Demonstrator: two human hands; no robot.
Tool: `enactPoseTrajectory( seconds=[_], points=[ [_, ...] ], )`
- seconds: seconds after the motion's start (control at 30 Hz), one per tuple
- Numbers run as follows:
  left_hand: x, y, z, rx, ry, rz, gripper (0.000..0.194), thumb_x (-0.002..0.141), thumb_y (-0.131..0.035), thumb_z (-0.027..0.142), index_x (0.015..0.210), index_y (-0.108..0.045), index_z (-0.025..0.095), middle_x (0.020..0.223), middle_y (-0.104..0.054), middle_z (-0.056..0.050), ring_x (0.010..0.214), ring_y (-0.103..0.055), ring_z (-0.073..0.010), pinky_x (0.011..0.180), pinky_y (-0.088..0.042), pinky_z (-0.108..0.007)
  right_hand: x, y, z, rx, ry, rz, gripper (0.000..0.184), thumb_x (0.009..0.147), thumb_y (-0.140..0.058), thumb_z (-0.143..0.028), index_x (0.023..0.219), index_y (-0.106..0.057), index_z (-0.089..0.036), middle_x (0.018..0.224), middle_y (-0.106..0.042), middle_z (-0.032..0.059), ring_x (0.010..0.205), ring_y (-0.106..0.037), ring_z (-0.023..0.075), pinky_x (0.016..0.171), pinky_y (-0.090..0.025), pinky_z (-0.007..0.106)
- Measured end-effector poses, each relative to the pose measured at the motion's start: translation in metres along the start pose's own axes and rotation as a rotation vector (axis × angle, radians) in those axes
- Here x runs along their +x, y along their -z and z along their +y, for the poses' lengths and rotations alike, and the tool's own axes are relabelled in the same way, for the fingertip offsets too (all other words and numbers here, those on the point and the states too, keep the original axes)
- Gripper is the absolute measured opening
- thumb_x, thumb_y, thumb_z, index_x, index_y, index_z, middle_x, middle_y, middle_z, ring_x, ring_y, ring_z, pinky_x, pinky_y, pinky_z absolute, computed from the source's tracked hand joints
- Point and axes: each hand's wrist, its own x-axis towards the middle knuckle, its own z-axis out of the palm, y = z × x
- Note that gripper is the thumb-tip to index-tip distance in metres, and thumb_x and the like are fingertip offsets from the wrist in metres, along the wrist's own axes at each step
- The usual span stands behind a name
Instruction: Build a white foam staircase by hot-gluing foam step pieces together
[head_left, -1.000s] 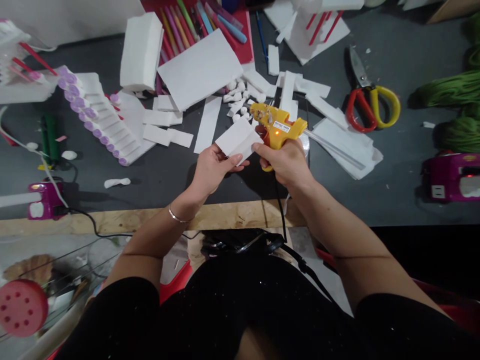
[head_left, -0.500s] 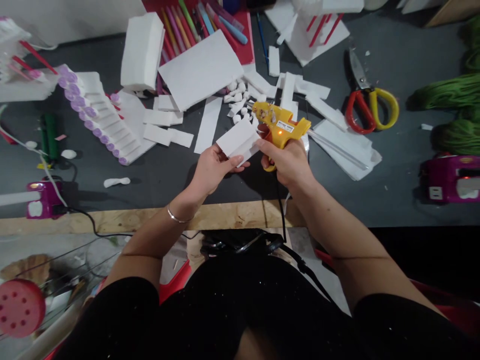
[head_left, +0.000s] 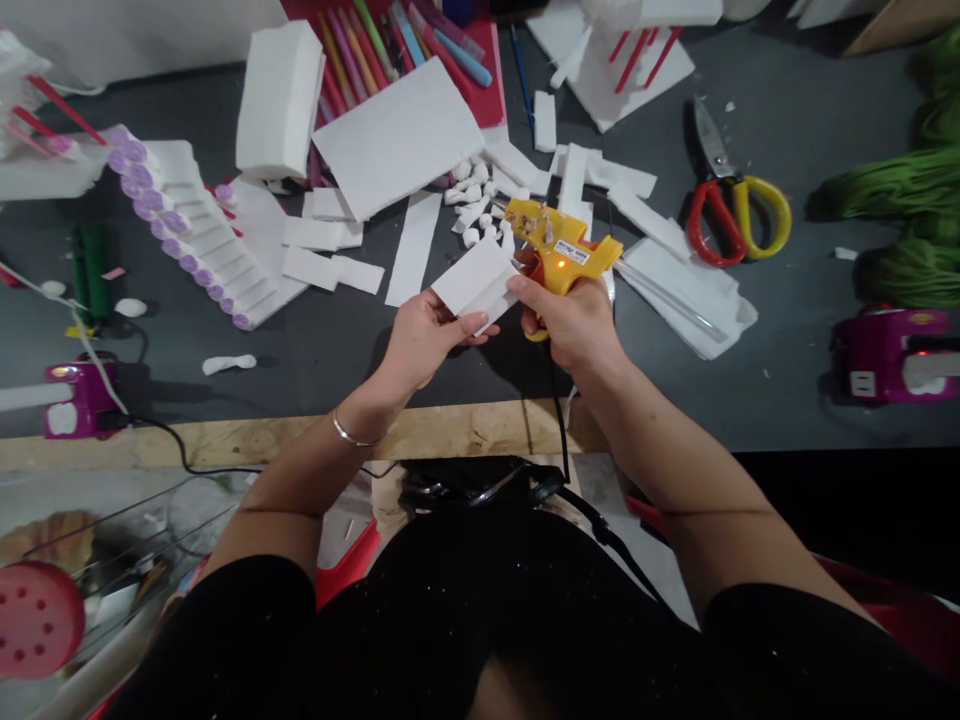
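Observation:
My left hand is closed on a small white board piece, thumb on top and fingers beneath. The piece looks like two flat parts meeting along a crease. Wrapped round a yellow hot glue gun with its orange light lit, my right hand also has its thumb against the right edge of the board. The gun's nozzle points left, above the board, near a heap of small white lumps. A clear glue stick sticks out of the gun's back end.
White strips and a larger white sheet lie beyond my hands. Red-and-yellow-handled scissors rest at right, near green yarn and a purple power socket. At left stands a white stair model with purple rolled edges.
The glue gun has shifted slightly to the right since a second ago. My left hand and the board piece have hardly moved; the whole view drifts a little.

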Motion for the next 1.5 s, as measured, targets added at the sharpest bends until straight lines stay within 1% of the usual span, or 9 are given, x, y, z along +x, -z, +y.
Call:
enactPoseTrajectory(
  seconds=[0.27, 0.5, 0.77, 0.9, 1.0, 1.13, 1.27, 1.37, 1.5],
  points=[
    [0.0, -0.001, 0.002, -0.042, 0.009, 0.002, 0.05, 0.07, -0.091, 0.036, 0.109, -0.07, 0.013, 0.104, -0.082, -0.012, 0.082, -0.083, -0.0218, 0.074, -0.071, -0.027, 0.0, -0.002, 0.0, 0.016, 0.004, 0.028, 0.06, 0.068, -0.088, -0.068, 0.103, -0.071, -0.021, 0.085, -0.067, -0.0015, 0.051, -0.046, 0.0046, 0.042, -0.043, 0.023],
    [0.008, 0.02, 0.009, 0.053, 0.024, -0.023, 0.047, 0.072, -0.09, 0.025, 0.112, -0.068, 0.013, 0.105, -0.08, -0.012, 0.084, -0.082, -0.022, 0.077, -0.07, -0.032, 0.01, 0.017, -0.007, -0.061, 0.026, 0.061, 0.053, 0.071, -0.087, -0.066, 0.094, -0.072, -0.02, 0.086, -0.074, 0.003, 0.055, -0.059, 0.0086, 0.043, -0.044, 0.023],
    [0.008, 0.027, 0.003, 0.408, -0.033, 0.052, 0.036, 0.075, -0.089, 0.028, 0.093, -0.058, 0.022, 0.076, -0.071, -0.005, 0.057, -0.067, -0.016, 0.044, -0.052, -0.025, 0.008, 0.023, -0.02, -0.063, 0.08, 0.071, 0.052, 0.071, -0.084, -0.068, 0.087, -0.071, -0.02, 0.089, -0.074, 0.0061, 0.06, -0.064, 0.0121, 0.041, -0.042, 0.024],
    [-0.002, 0.036, 0.008, 0.612, -0.047, 0.067, 0.036, 0.079, -0.088, 0.038, 0.103, -0.065, 0.022, 0.064, -0.067, -0.001, 0.049, -0.059, -0.0172, 0.049, -0.049, -0.032, 0.004, 0.021, -0.023, -0.03, 0.103, 0.053, 0.049, 0.068, -0.088, -0.064, 0.082, -0.07, -0.021, 0.09, -0.073, 0.006, 0.063, -0.064, 0.0124, 0.042, -0.043, 0.024],
    [-0.01, 0.041, 0.018, 0.771, -0.118, 0.113, 0.024, 0.085, -0.084, 0.039, 0.093, -0.068, 0.023, 0.061, -0.063, -0.001, 0.058, -0.061, -0.0195, 0.062, -0.051, -0.033, 0.004, 0.021, -0.024, -0.029, 0.108, 0.047, 0.046, 0.07, -0.087, -0.063, 0.08, -0.069, -0.021, 0.09, -0.073, 0.0063, 0.067, -0.065, 0.0138, 0.042, -0.043, 0.024],
    [-0.007, 0.037, 0.022, 0.942, -0.359, 0.205, 0.012, 0.094, -0.071, 0.033, 0.091, -0.068, 0.022, 0.09, -0.073, -0.008, 0.089, -0.069, -0.0238, 0.085, -0.055, -0.035, 0.006, 0.023, -0.022, -0.049, 0.115, 0.029, 0.044, 0.072, -0.086, -0.061, 0.088, -0.071, -0.023, 0.093, -0.073, 0.0072, 0.077, -0.07, 0.0177, 0.044, -0.045, 0.025],
    [0.008, 0.032, 0.015, 1.114, -0.494, 0.097, 0.023, 0.099, -0.063, 0.033, 0.119, -0.068, 0.022, 0.136, -0.071, -0.013, 0.131, -0.061, -0.0325, 0.115, -0.049, -0.048, 0.01, 0.025, -0.015, -0.078, 0.115, 0.018, 0.043, 0.076, -0.084, -0.06, 0.094, -0.071, -0.024, 0.092, -0.074, 0.0058, 0.074, -0.07, 0.0169, 0.043, -0.046, 0.025],
    [0.014, 0.033, 0.007, 1.232, -0.515, 0.002, 0.041, 0.1, -0.062, 0.035, 0.139, -0.06, 0.021, 0.149, -0.064, -0.015, 0.14, -0.057, -0.0351, 0.121, -0.045, -0.055, 0.01, 0.025, -0.012, -0.082, 0.124, 0.04, 0.038, 0.078, -0.083, -0.057, 0.092, -0.072, -0.023, 0.087, -0.074, 0.005, 0.069, -0.07, 0.0161, 0.04, -0.045, 0.025],
    [0.013, 0.034, 0.0, 1.3, -0.53, -0.032, 0.045, 0.099, -0.064, 0.034, 0.142, -0.057, 0.022, 0.148, -0.064, -0.016, 0.138, -0.058, -0.036, 0.117, -0.048, -0.056, 0.009, 0.023, -0.013, -0.078, 0.131, 0.04, 0.041, 0.076, -0.084, -0.06, 0.092, -0.072, -0.023, 0.087, -0.076, 0.0055, 0.07, -0.072, 0.0175, 0.039, -0.046, 0.026]
  ],
)
